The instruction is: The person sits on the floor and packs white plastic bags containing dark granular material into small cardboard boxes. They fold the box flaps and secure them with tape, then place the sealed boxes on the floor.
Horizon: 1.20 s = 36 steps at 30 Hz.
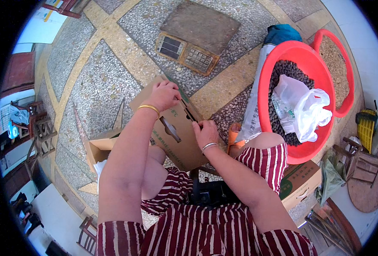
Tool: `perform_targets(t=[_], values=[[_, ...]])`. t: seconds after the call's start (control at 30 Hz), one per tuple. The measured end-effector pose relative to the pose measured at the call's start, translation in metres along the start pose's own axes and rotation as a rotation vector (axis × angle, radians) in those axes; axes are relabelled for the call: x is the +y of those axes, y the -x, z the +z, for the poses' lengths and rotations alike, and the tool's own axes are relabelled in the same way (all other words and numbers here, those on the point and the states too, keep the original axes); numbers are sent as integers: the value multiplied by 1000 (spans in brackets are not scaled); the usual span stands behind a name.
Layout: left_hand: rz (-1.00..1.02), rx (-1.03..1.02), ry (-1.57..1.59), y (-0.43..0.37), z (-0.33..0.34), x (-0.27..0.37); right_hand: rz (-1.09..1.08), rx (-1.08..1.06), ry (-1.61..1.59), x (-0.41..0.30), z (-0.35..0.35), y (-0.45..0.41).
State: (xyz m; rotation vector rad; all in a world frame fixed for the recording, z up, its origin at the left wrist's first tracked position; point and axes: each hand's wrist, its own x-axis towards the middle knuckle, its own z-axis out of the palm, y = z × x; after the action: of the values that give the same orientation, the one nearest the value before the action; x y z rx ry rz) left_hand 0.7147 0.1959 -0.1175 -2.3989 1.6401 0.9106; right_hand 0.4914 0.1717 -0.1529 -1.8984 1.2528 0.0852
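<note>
A brown cardboard box [169, 137] with green printing stands tilted between my knees, a handle cutout in the face turned up to me. My left hand [166, 92] lies over its far edge, fingers bent down at a dark slit. Closer to me along that edge, my right hand [205, 132] grips the box with thumb and forefinger. The fingertips of both hands are partly hidden.
Ahead is a platform scale [201, 28] with a keypad. A red basin [323, 128] on the right holds dark round pellets [280, 83] and a white plastic bag [299, 110]. Behind it is a second red basin [350, 76]. An open carton [101, 148] stands left; a printed carton [301, 179] is at right.
</note>
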Motion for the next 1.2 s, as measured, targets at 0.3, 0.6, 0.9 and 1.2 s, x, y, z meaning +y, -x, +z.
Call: perform_targets(t=[0.3, 0.6, 0.9, 1.2], values=[[-33, 2, 40, -3, 3, 1, 29, -12, 23, 4, 1, -2], [-44, 44, 78, -1, 3, -1, 91, -119, 6, 1, -8, -3], [-60, -6, 30, -5, -1, 9, 76, -146, 2, 2, -10, 0], [-8, 134, 28, -3, 5, 15, 57, -62, -35, 8, -1, -6]])
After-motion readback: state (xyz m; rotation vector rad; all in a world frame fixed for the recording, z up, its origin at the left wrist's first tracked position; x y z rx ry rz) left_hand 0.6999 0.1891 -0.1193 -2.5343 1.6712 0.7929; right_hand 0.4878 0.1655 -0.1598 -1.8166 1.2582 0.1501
